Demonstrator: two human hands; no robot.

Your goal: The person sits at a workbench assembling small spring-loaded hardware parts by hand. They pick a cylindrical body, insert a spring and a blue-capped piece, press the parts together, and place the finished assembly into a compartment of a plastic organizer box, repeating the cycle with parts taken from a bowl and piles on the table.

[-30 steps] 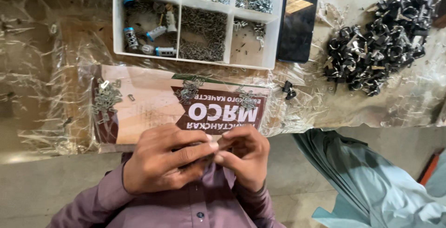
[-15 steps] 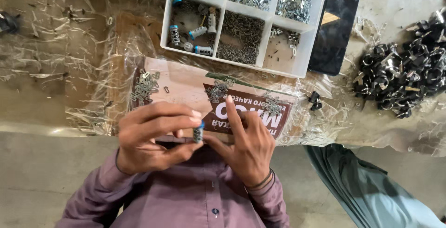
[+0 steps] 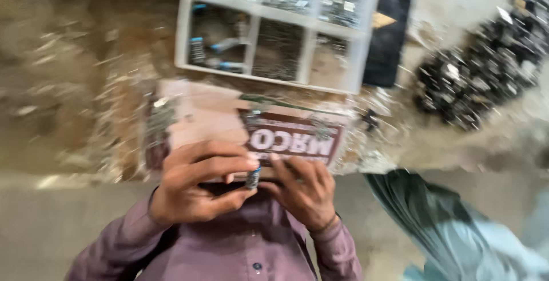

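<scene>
One head-worn camera looks steeply down, close over both hands, facing the cluttered desk (image 3: 68,115) ahead; the picture is motion-blurred.

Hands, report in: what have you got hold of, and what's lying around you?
Left hand and right hand together pinch a small grey-and-blue part. Printed cardboard sheet just beyond. White compartment tray and black parts pile farther off.

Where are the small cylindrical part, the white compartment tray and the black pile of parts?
small cylindrical part (image 3: 253,178), head view, on its dark middle between both hands.
white compartment tray (image 3: 309,48), head view, on a divider wall.
black pile of parts (image 3: 477,78), head view, pile's centre.
</scene>
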